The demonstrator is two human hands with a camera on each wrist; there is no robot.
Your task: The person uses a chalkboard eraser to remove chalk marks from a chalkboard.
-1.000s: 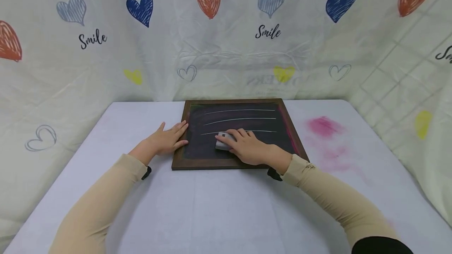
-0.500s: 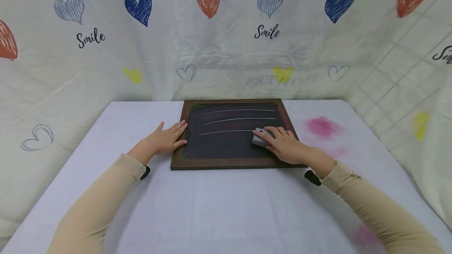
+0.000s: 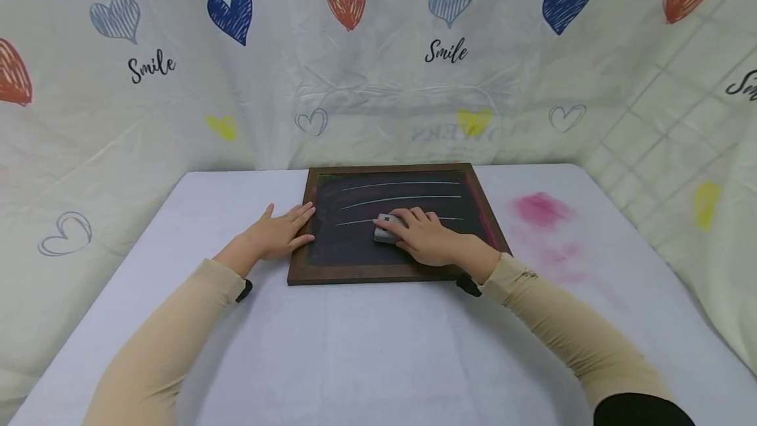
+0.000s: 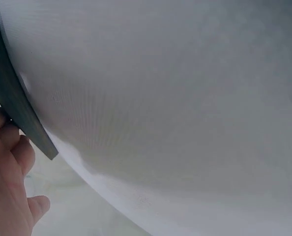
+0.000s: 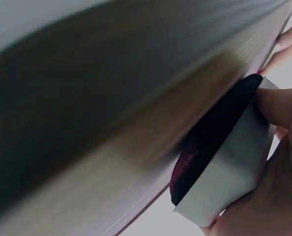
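Note:
A small chalkboard (image 3: 349, 248) in a brown wooden frame lies flat on the table, with three pale chalk lines across its dark face. My right hand (image 3: 430, 240) grips a grey eraser (image 3: 386, 231) on the board, just below the lowest line and covering part of it. In the right wrist view the eraser (image 5: 229, 172) shows a dark felt side toward the board, thumb and fingers on its pale body. My left hand (image 3: 275, 234) rests with straight fingers on the frame's left edge; the left wrist view shows that hand (image 4: 8, 172) beside the frame (image 4: 20, 108).
A white cloth (image 3: 378, 347) covers the table, with pink smudges (image 3: 541, 209) to the right of the board. Behind stands a pale curtain (image 3: 378, 51) printed with hearts and the word "Smile".
My right hand slid the eraser right along the lowest line, then back left to the middle of the board. The left hand stayed on the frame.

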